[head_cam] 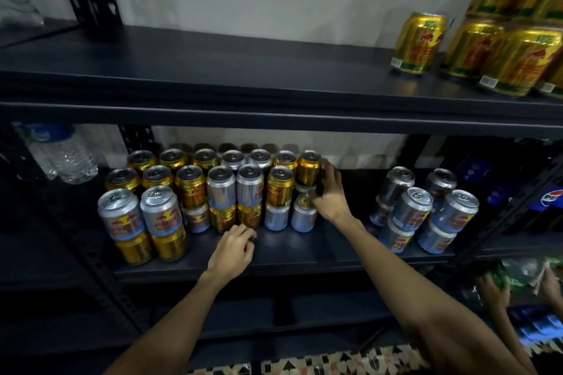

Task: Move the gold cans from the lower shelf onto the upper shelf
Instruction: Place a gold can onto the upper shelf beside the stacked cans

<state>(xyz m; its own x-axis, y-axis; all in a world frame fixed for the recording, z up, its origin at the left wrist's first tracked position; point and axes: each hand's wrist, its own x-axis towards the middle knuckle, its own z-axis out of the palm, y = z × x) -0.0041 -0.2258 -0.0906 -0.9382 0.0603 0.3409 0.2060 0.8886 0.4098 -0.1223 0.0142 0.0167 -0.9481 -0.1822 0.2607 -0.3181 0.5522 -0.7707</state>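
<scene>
Your right hand [330, 192] is up at the right end of the stacked block on the lower shelf [304, 250], fingers curled round the top-tier gold can [309, 172], and it's a close hold on its side. Your left hand [233, 250] sits low on the shelf board, fingers bent, tips at the foot of a bottom-tier gold can [249, 216]; I cannot tell whether it has a grip. Gold and silver cans [221, 189] stand mixed, two high. Up on the upper shelf [213, 70], more gold cans [419, 42] are gathered at the far right.
</scene>
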